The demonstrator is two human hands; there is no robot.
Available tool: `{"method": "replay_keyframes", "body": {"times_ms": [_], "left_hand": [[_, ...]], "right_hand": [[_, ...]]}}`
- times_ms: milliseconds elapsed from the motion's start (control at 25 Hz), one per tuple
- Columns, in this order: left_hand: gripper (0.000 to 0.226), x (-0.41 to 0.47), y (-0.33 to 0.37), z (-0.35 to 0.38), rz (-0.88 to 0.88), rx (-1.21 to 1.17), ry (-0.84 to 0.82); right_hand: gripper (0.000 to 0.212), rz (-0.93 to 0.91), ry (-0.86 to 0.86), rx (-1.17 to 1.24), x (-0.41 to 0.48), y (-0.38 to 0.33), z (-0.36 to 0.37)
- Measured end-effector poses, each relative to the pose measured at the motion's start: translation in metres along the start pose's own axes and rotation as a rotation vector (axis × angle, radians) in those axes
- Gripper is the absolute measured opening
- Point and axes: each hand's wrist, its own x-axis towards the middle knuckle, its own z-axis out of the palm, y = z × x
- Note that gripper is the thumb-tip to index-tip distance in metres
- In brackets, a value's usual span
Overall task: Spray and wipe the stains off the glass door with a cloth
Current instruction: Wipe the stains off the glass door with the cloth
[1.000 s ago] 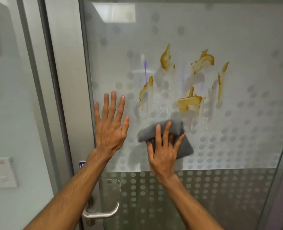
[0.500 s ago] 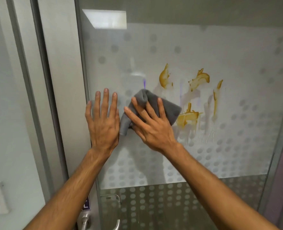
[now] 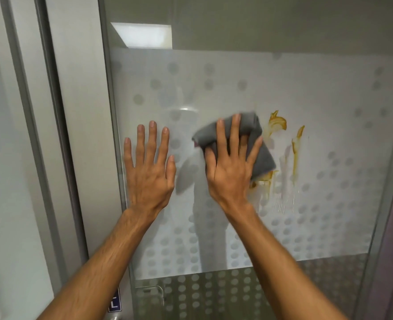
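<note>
The frosted, dotted glass door (image 3: 329, 93) fills the view. My right hand (image 3: 231, 167) presses a folded grey cloth (image 3: 261, 153) flat against the glass, fingers spread over it. Just right of the cloth are yellow-brown stains: a curled smear (image 3: 277, 122), a thin vertical streak (image 3: 297, 146), and a runny patch (image 3: 266, 181) at the cloth's lower edge with drip marks below. My left hand (image 3: 148, 172) lies flat and open on the glass to the left of the cloth, holding nothing. No spray bottle is in view.
A grey metal door frame (image 3: 82, 112) runs down the left of the glass, with a white wall beyond it. The door handle plate (image 3: 149, 294) and a small blue label (image 3: 114, 303) sit low at the left. Another frame edge (image 3: 389, 204) borders the right.
My right hand has swept the cloth rightward over the upper-left stains, which are no longer visible. The view has tilted up, so hands and stains sit lower. My left hand stays on the glass.
</note>
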Motion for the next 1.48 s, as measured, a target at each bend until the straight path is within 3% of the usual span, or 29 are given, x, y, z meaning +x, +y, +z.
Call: {"method": "replay_keyframes", "body": {"times_ms": [160, 280, 520, 680, 960, 1160, 1280, 1480], "left_hand": [[0.063, 0.0, 0.002, -0.001, -0.005, 0.015, -0.024], [0.064, 0.001, 0.005, -0.002, -0.021, 0.019, -0.036], [0.062, 0.002, 0.025, -0.008, 0.001, -0.053, -0.037], [0.064, 0.006, 0.05, -0.005, 0.045, -0.035, -0.08], [0.067, 0.007, 0.058, -0.001, 0.015, 0.034, -0.116], [0.066, 0.002, 0.071, 0.002, -0.004, -0.002, -0.116], [0.064, -0.002, 0.083, 0.002, 0.05, -0.001, -0.116], [0.063, 0.005, 0.114, 0.004, 0.07, -0.037, -0.118]], "right_hand": [[0.062, -0.09, -0.126, 0.007, -0.101, 0.027, 0.007], [0.061, -0.168, -0.186, -0.041, -0.109, 0.041, 0.004], [0.061, -0.281, -0.112, -0.067, 0.054, 0.039, -0.02], [0.062, -0.22, -0.091, -0.059, 0.127, 0.05, -0.034], [0.064, -0.14, -0.098, -0.017, 0.018, 0.074, -0.022], [0.062, -0.514, -0.214, -0.121, -0.086, 0.124, -0.019], [0.056, -0.701, -0.225, -0.166, -0.056, 0.149, -0.027], [0.056, -0.661, -0.159, -0.177, 0.069, 0.156, -0.05]]}}
